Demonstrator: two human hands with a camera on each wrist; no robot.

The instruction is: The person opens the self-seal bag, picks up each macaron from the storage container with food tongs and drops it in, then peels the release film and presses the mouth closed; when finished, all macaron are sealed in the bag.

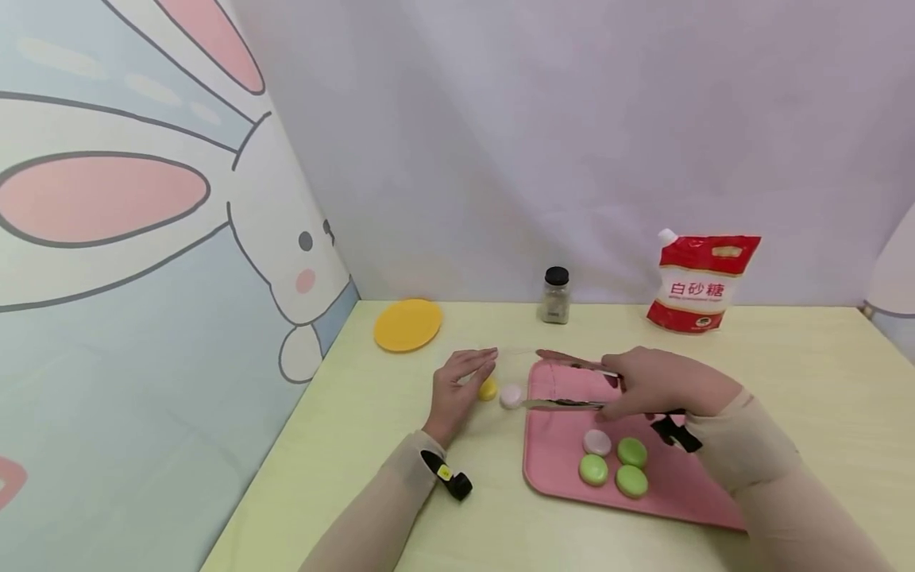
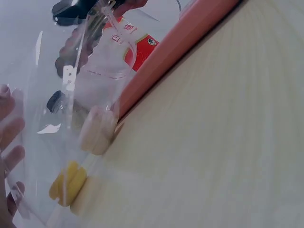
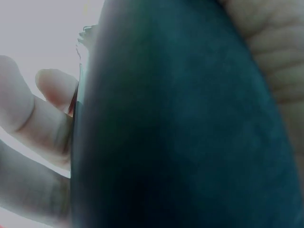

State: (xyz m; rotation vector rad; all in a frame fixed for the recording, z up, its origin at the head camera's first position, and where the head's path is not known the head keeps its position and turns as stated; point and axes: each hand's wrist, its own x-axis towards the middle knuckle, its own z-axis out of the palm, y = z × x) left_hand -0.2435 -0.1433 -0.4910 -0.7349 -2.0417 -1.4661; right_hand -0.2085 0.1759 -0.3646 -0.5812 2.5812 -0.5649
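Here the right hand (image 1: 661,381) grips spread tongs (image 1: 568,404), the left hand (image 1: 453,391) a clear bag (image 2: 48,128)

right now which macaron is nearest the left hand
The yellow macaron, the only yellow one, just beside the left hand; the pale macaron next to it sits farther off, and the others lie on the pink tray.
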